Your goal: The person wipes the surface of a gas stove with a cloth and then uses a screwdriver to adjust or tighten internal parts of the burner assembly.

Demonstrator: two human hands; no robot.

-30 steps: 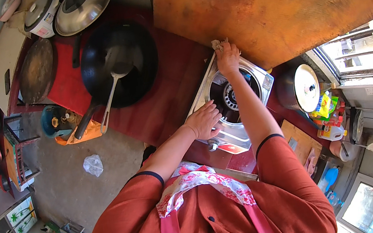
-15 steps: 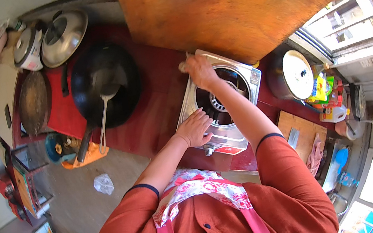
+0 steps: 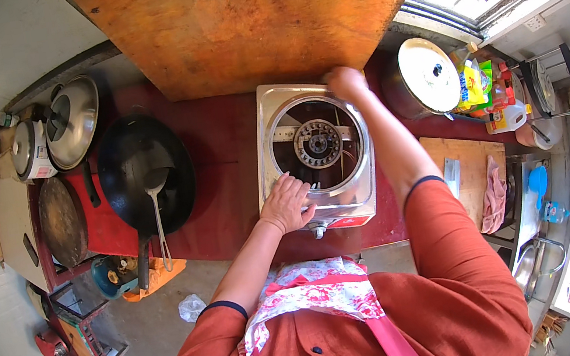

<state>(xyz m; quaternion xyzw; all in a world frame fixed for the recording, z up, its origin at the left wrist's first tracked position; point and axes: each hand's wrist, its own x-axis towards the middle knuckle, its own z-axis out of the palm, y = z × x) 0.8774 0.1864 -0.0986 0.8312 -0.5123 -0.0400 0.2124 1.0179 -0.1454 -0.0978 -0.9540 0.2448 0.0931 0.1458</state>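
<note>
A single-burner gas stove [image 3: 258, 137] with a metal top stands on the dark red counter; its round burner [image 3: 318, 144] lies bare in the middle. My left hand [image 3: 287, 204] rests on the stove's front left part, palm down, fingers stretched toward the burner opening. Across the burner, my right hand [image 3: 347, 84] presses at the far right corner of the stove top. Motion smears its fingers, and the pale wadded cloth seen under them earlier is hidden now. A control knob [image 3: 319, 231] sticks out at the stove's front.
To the left sits a black wok [image 3: 121, 167] with a ladle [image 3: 155, 198] in it. A lidded pot [image 3: 430, 74], bottles [image 3: 510, 118] and a cutting board [image 3: 472, 156] with a cleaver [image 3: 453, 177] are on the right. A wooden board [image 3: 238, 21] stands behind the stove.
My right hand has moved from the stove's far left corner to its far right corner. The left hand stays on the front left part. The view has shifted, and the stove sits straighter.
</note>
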